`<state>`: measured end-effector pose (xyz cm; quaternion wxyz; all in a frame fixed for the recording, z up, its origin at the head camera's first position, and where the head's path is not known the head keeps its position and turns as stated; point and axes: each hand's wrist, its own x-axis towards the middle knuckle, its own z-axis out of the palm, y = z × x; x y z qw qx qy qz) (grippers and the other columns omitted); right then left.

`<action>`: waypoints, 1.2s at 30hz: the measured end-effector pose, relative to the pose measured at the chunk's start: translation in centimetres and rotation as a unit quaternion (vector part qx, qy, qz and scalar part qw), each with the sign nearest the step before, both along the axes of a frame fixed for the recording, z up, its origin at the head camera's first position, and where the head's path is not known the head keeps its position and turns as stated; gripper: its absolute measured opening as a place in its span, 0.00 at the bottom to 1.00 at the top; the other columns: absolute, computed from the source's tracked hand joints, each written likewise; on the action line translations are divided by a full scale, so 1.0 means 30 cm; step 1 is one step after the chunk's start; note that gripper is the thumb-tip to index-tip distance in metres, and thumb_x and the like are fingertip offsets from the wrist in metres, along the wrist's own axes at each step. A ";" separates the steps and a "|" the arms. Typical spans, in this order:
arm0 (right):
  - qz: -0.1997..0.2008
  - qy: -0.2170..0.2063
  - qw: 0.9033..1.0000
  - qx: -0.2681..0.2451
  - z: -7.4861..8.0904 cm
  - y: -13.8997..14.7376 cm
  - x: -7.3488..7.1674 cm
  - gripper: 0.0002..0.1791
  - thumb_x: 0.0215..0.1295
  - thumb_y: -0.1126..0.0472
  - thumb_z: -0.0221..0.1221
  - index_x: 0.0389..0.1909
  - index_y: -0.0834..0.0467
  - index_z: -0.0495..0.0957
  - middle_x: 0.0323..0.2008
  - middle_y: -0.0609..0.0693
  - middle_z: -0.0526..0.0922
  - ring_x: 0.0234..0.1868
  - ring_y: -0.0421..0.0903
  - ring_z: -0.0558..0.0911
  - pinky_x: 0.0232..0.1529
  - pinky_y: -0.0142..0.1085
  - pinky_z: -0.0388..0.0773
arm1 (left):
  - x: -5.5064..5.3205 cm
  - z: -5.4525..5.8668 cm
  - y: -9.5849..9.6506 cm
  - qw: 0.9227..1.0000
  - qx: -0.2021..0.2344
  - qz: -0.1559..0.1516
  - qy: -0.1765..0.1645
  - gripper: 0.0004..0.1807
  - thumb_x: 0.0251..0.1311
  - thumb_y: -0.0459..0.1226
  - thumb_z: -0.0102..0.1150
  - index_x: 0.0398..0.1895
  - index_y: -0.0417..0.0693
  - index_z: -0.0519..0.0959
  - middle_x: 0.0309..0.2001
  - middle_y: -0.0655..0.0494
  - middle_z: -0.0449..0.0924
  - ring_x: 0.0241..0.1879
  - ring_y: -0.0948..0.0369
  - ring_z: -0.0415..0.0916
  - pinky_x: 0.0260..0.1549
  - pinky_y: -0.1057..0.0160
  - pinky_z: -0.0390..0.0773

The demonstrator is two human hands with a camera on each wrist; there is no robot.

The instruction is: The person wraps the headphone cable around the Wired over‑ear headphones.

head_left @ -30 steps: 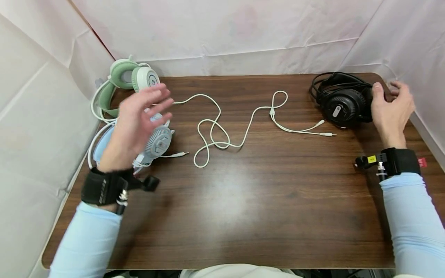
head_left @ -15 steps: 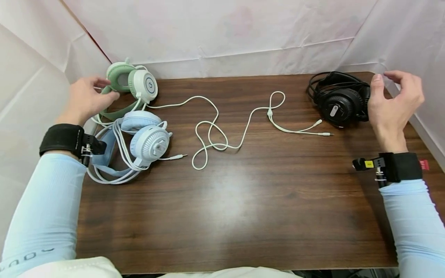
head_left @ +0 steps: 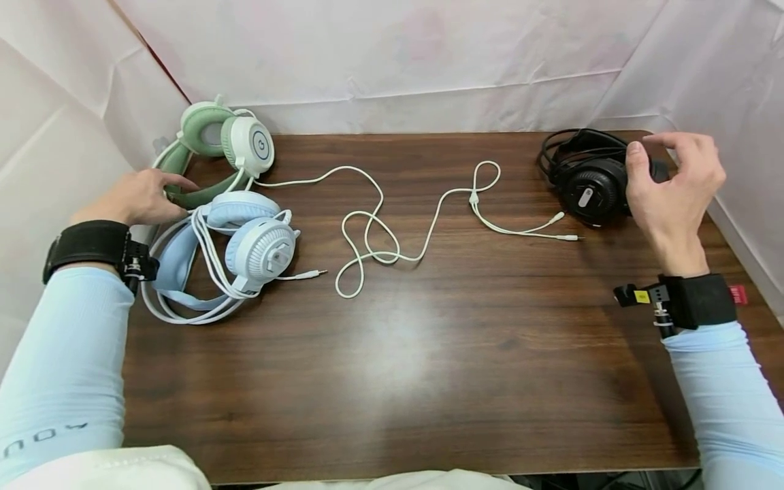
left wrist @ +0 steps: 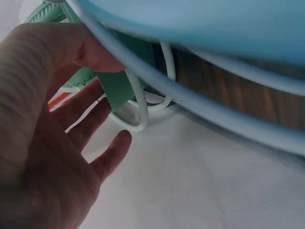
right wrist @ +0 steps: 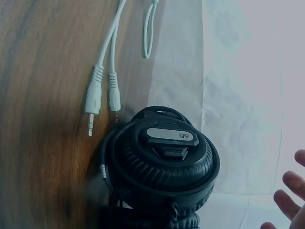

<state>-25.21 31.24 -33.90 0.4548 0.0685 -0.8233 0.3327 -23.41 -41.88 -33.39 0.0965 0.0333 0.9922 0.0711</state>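
Note:
At the back left my left hand [head_left: 139, 196] grips the headband of the green-and-white headphones [head_left: 248, 144]; in the left wrist view the thumb and fingers lie on either side of the green band [left wrist: 119, 88]. Just in front lie light-blue headphones [head_left: 263, 248] with a white cord coiled around them, its loop crossing close before my hand in the wrist view. At the right, my right hand [head_left: 676, 194] hovers beside the black headphones [head_left: 591, 187], fingers loosely curved and holding nothing. The right wrist view shows the black earcup [right wrist: 167, 157] apart from my fingertips.
A white cable [head_left: 382, 194] winds from the green headphones across the table, ending in two plugs [head_left: 566, 237] near the black pair. Another plug [head_left: 309, 275] sticks out from the blue pair. White cloth walls [head_left: 429, 61] stand around the brown wooden table [head_left: 392, 381].
My left hand has swung left from over the blue headphones, then come down onto the green headband. The right hand has drawn slightly left, staying beside the black headphones.

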 end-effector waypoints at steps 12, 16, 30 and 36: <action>0.020 0.001 1.000 0.008 0.002 -0.015 -0.004 0.14 0.56 0.52 0.61 0.34 0.58 0.86 0.34 0.30 0.77 0.43 0.43 0.77 0.47 0.31 0.66 | 0.029 0.010 0.009 0.999 -0.045 -0.008 0.016 0.29 0.51 0.44 0.65 0.54 0.36 0.73 0.47 0.26 0.72 0.45 0.32 0.68 0.38 0.28 0.60; 0.031 0.010 0.999 0.010 0.011 -0.035 0.001 0.14 0.56 0.52 0.61 0.34 0.59 0.86 0.34 0.26 0.75 0.42 0.43 0.77 0.46 0.30 0.66 | 0.030 0.065 0.021 0.997 -0.025 0.000 0.074 0.32 0.51 0.51 0.67 0.51 0.36 0.73 0.43 0.29 0.74 0.43 0.33 0.68 0.39 0.30 0.59; 0.087 0.035 0.996 -0.001 0.095 -0.197 0.071 0.15 0.52 0.55 0.60 0.28 0.65 0.84 0.33 0.55 0.83 0.40 0.47 0.79 0.44 0.28 0.67 | -0.023 0.327 0.163 0.994 0.026 0.087 0.060 0.31 0.62 0.48 0.42 0.54 0.26 0.67 0.40 0.29 0.70 0.40 0.36 0.65 0.27 0.50 0.62; 0.113 0.032 0.993 0.007 0.089 -0.226 0.072 0.15 0.52 0.53 0.61 0.28 0.62 0.85 0.34 0.53 0.83 0.40 0.49 0.80 0.45 0.29 0.69 | -0.013 0.341 0.190 0.996 0.050 0.079 -0.008 0.33 0.64 0.52 0.46 0.58 0.32 0.62 0.44 0.30 0.68 0.41 0.39 0.66 0.28 0.52 0.62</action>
